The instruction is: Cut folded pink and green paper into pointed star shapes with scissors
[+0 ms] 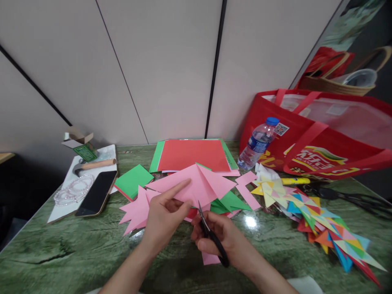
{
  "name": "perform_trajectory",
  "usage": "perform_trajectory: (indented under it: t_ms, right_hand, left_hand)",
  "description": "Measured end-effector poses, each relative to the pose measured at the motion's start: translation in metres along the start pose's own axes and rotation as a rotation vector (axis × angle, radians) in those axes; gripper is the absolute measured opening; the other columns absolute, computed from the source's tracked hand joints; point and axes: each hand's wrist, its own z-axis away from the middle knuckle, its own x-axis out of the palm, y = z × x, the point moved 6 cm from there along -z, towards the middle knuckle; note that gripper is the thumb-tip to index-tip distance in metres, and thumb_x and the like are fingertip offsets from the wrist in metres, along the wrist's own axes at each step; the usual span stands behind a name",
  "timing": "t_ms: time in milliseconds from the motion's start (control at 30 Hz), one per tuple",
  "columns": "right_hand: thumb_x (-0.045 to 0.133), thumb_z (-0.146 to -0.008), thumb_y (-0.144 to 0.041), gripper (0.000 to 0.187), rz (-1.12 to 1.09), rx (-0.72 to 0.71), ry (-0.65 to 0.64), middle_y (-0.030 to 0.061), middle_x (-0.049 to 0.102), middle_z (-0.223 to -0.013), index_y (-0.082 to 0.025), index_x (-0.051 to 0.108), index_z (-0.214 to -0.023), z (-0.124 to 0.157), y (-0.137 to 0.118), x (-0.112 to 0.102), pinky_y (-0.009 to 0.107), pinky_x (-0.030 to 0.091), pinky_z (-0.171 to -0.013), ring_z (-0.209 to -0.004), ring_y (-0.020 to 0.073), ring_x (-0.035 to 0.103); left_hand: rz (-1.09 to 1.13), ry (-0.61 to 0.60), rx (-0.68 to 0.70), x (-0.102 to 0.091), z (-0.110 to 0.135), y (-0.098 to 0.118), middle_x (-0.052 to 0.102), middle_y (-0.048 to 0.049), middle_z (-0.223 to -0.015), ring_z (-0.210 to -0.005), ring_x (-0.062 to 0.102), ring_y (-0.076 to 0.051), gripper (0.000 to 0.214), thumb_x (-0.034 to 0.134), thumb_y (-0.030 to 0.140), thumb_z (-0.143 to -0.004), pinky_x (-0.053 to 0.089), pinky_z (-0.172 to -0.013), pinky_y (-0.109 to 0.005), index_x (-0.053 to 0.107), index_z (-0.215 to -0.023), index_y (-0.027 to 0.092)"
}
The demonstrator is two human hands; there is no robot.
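Observation:
A folded sheet of pink paper (211,181) is pinched at its near edge by my left hand (167,212), thumb below and index finger laid along its top face. My right hand (222,234) grips black-handled scissors (206,224), whose tips point up at the near edge of the pink sheet. How far the blades are parted is hard to tell. Cut pink paper with jagged points (137,212) lies left of my left hand. Folded green paper (231,202) sits under the right side of the pink sheet. A pink scrap (210,259) rests below my right hand.
A stack of red and green sheets (194,155) lies behind. Green squares (134,179), a phone (97,192), a small hammer (94,164) and an opened box (82,147) are left. Rightward are a water bottle (259,143), a red bag (306,134) and colourful folded-paper pieces (324,220).

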Motion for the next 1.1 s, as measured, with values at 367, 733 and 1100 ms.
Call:
perform_trajectory:
  t_ms: [367, 733, 1100]
  right_hand:
    - [0.083, -0.056, -0.028, 0.042, 0.02, 0.011, 0.005, -0.0019, 0.061, -0.074, -0.017, 0.056, -0.086, 0.0001, 0.0001, -0.0011, 0.021, 0.043, -0.062, -0.067, 0.0109, 0.054]
    - [0.084, -0.054, -0.024, 0.042, 0.019, 0.003, 0.003, -0.0023, 0.061, -0.071, -0.017, 0.055, -0.085, -0.0011, 0.0033, -0.0032, 0.021, 0.042, -0.061, -0.066, 0.0109, 0.053]
    - [0.083, -0.054, -0.025, 0.041, 0.09, 0.015, 0.061, -0.006, 0.054, -0.061, -0.014, 0.057, -0.082, -0.0028, 0.0058, -0.0057, 0.017, 0.036, -0.051, -0.053, 0.0065, 0.045]
  left_hand:
    - [-0.002, 0.003, 0.016, 0.0008, 0.001, 0.0004, 0.065, 0.0021, -0.058, -0.052, 0.051, -0.008, 0.048, 0.067, 0.019, -0.07, 0.042, -0.05, -0.017, 0.06, -0.117, 0.019]
    - [-0.003, 0.02, 0.022, 0.003, 0.0029, 0.0053, 0.067, 0.0011, -0.059, -0.052, 0.053, -0.008, 0.048, 0.067, 0.017, -0.068, 0.043, -0.049, -0.016, 0.062, -0.115, 0.017]
    - [-0.025, 0.041, 0.0, 0.0011, 0.0033, 0.0055, 0.066, 0.001, -0.057, -0.05, 0.051, -0.007, 0.049, 0.067, 0.018, -0.068, 0.04, -0.047, -0.016, 0.061, -0.117, 0.017]
